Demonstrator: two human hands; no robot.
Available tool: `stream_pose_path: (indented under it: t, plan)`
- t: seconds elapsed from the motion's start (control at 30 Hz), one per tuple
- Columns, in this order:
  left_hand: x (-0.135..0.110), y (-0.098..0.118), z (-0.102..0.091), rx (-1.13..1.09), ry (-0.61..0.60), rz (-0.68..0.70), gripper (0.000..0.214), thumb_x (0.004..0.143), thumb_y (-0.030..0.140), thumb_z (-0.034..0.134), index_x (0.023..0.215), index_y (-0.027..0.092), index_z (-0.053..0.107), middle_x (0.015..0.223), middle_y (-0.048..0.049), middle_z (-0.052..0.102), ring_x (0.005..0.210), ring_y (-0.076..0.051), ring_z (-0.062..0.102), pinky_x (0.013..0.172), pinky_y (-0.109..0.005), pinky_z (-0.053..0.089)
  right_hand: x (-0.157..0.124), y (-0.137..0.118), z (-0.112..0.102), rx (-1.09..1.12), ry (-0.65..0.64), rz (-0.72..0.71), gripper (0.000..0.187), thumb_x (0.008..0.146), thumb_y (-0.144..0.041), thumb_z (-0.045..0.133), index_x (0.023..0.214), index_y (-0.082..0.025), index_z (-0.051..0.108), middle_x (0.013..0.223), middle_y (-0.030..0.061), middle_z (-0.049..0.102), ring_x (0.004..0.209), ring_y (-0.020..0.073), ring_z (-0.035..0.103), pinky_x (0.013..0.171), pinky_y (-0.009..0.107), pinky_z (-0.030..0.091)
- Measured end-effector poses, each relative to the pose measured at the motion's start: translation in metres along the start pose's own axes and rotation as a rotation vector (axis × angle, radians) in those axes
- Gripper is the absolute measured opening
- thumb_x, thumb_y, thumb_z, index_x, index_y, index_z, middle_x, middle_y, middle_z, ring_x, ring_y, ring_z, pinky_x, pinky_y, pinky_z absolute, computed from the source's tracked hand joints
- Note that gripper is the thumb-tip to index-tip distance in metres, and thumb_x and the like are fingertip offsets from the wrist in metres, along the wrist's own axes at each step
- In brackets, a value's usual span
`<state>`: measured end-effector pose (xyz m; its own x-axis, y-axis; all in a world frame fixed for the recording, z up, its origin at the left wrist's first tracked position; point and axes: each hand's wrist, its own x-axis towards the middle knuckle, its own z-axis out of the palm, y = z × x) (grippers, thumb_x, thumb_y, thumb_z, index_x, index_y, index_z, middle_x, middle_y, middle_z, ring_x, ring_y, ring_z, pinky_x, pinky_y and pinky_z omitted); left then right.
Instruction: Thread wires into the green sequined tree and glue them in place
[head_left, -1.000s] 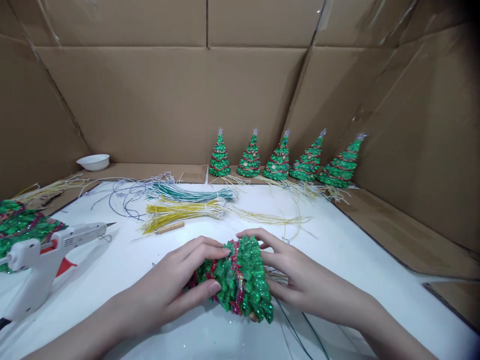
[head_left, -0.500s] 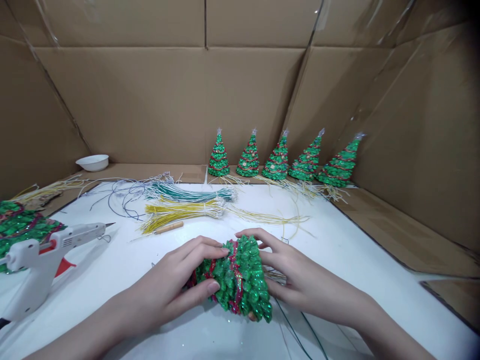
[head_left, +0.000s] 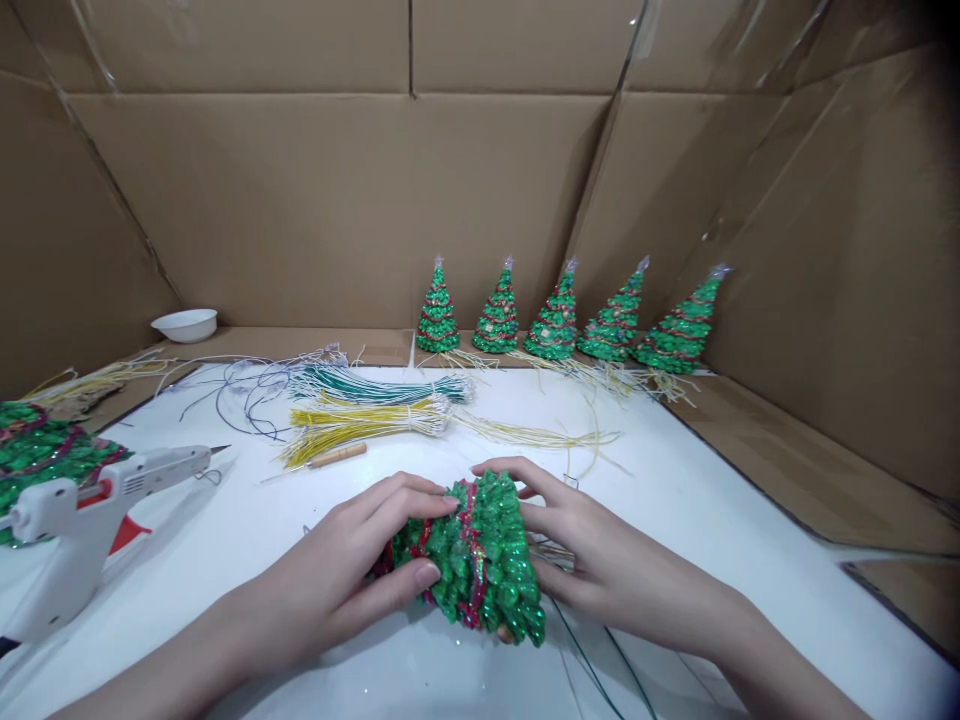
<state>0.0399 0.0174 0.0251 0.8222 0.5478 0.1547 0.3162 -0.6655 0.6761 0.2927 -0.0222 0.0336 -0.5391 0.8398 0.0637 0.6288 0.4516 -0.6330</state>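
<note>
A glittery green miniature Christmas tree (head_left: 491, 550) with red garlands lies tilted on its side near the front of the white table, its wide base toward the right. My left hand (head_left: 375, 550) is wrapped over its narrower part, thumb and fingers pressed on the branches. At the base, my right hand (head_left: 570, 545) curls its fingers round the rim and toward the underside; the fingertips are partly hidden. Thin wires (head_left: 553, 552) show between the base and my right palm. Dark green wires (head_left: 600, 660) run from below the tree toward the front edge.
A white glue gun (head_left: 90, 530) stands at left before another tree (head_left: 52, 460). Bundles of green wires (head_left: 375, 383) and yellow wires (head_left: 367, 420) lie mid-table, near a wooden-handled awl (head_left: 337, 456). Several finished-looking trees (head_left: 551, 325) line the back. A white bowl (head_left: 185, 325) sits back left.
</note>
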Motion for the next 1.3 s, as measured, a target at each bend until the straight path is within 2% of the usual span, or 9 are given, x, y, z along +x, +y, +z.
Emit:
stream_pose_path:
  t: [0.53,0.8,1.3]
  plan:
    - [-0.0017,0.0039,-0.0020,-0.003,-0.009,-0.020,0.034,0.096,0.026,0.047,0.130,0.029,0.043,0.134,-0.0057,0.048,0.122,-0.021,0.049,0.103,-0.035,0.042,-0.0031,-0.0045,-0.0024,0.011,-0.004,0.000,0.027,0.089,-0.018,0.053,0.114,-0.023,0.061,0.135,0.0057,0.045,0.124,0.0206,0.047,0.105,0.033,0.042]
    - [-0.0032,0.0050,-0.0019,0.008,-0.026,-0.023,0.034,0.097,0.026,0.045,0.130,0.030,0.041,0.136,-0.0058,0.046,0.124,-0.021,0.047,0.104,-0.035,0.041,-0.0045,-0.0039,-0.0035,0.024,-0.031,-0.003,0.025,0.089,-0.020,0.054,0.113,-0.023,0.061,0.134,0.0041,0.045,0.124,0.0176,0.046,0.106,0.029,0.040]
    - [-0.0028,0.0043,-0.0010,0.003,-0.016,-0.011,0.034,0.096,0.026,0.046,0.130,0.029,0.042,0.135,-0.0067,0.047,0.123,-0.021,0.048,0.103,-0.036,0.042,-0.0029,-0.0029,-0.0045,0.036,-0.025,-0.001,0.026,0.089,-0.019,0.054,0.114,-0.023,0.062,0.134,0.0061,0.046,0.124,0.0207,0.047,0.104,0.034,0.042]
